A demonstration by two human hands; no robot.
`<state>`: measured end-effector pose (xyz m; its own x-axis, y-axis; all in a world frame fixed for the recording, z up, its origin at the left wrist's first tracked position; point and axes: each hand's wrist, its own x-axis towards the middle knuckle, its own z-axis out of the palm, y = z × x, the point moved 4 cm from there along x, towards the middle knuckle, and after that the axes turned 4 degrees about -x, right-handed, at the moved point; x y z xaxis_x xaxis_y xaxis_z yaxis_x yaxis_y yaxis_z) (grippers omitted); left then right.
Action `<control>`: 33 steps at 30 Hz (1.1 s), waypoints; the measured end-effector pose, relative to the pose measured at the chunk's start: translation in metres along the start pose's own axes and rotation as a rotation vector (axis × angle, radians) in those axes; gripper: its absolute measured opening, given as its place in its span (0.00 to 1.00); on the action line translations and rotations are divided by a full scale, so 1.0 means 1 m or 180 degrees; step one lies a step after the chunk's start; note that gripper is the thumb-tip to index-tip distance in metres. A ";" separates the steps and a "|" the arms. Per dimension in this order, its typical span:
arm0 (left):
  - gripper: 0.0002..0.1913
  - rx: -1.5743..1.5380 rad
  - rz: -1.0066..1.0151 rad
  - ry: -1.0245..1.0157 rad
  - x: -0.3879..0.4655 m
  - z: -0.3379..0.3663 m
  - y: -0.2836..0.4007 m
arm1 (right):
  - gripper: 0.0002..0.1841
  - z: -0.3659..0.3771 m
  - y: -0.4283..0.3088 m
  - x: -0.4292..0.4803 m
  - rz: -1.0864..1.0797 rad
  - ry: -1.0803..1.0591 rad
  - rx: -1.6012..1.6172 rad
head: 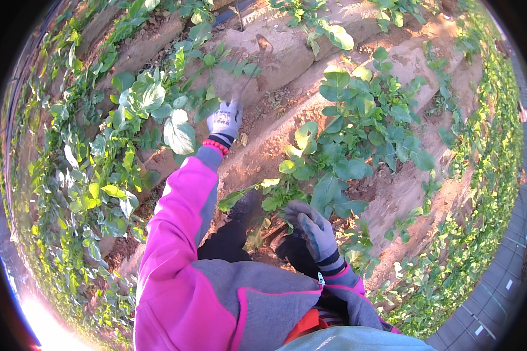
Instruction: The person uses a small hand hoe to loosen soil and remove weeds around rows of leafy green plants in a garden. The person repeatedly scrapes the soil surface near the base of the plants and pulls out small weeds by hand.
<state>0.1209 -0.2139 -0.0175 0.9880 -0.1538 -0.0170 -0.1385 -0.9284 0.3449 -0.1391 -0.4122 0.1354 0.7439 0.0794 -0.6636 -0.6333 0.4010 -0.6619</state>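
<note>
My left hand (225, 117), in a pale grey work glove that bears writing, reaches out ahead over bare soil. It is closed around the near end of a thin-shafted hand tool (250, 80), whose small head, perhaps a hoe blade, lies against the soil bank. Broad leaves of a leafy plant (180, 131) stand just left of that wrist. Close to my body is my right hand (314, 232), in a dirt-stained glove with curled fingers, beside the low leaves of a bushy leafy plant (351, 169). Whether it grips anything is hidden.
Soil ridges (263, 127) run diagonally between the plant rows. My dark shoe (243, 206) stands in the furrow. Dense low greenery (474, 228) lines the right side, with grey paving (494, 291) beyond. A thin upright stick (239, 16) stands near the top.
</note>
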 end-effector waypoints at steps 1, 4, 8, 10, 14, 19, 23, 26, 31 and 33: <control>0.23 0.0038 0.0077 -0.0146 -0.010 -0.003 0.005 | 0.22 -0.002 -0.001 0.001 -0.0016 0.0011 0.0016; 0.27 -0.0141 0.0608 -0.0281 -0.066 -0.006 0.009 | 0.23 -0.004 -0.003 0.001 -0.0080 0.0047 0.0030; 0.27 -0.0161 0.0367 -0.0620 -0.093 -0.003 0.010 | 0.22 -0.002 -0.004 0.003 -0.0174 -0.0041 0.0015; 0.27 -0.0431 0.0216 -0.0331 -0.085 -0.004 0.014 | 0.22 -0.002 -0.001 0.006 -0.0208 -0.0062 -0.0086; 0.23 -0.1233 0.0147 0.0029 -0.054 0.014 0.009 | 0.20 -0.006 0.001 0.001 -0.0040 0.0028 0.0129; 0.22 -0.4969 -0.1257 -0.0392 0.054 0.030 0.034 | 0.21 -0.010 0.001 0.003 -0.0027 0.0061 0.0144; 0.21 -0.3936 -0.1529 -0.0695 0.150 0.021 0.041 | 0.22 -0.006 -0.002 0.007 -0.0065 0.0007 0.0183; 0.20 -0.2935 -0.1311 -0.0517 0.174 0.027 0.043 | 0.24 -0.003 -0.009 0.004 -0.0057 0.0005 0.0150; 0.22 -0.1478 -0.0606 -0.0047 0.124 0.063 0.019 | 0.23 -0.006 -0.016 0.006 -0.0033 -0.0031 0.0247; 0.22 -0.1471 -0.0681 -0.0299 0.106 0.062 0.014 | 0.23 -0.007 -0.017 0.002 -0.0015 0.0031 0.0207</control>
<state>0.2191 -0.2645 -0.0729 0.9775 -0.0261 -0.2094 0.1318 -0.6992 0.7027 -0.1285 -0.4247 0.1427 0.7444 0.0685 -0.6642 -0.6144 0.4598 -0.6412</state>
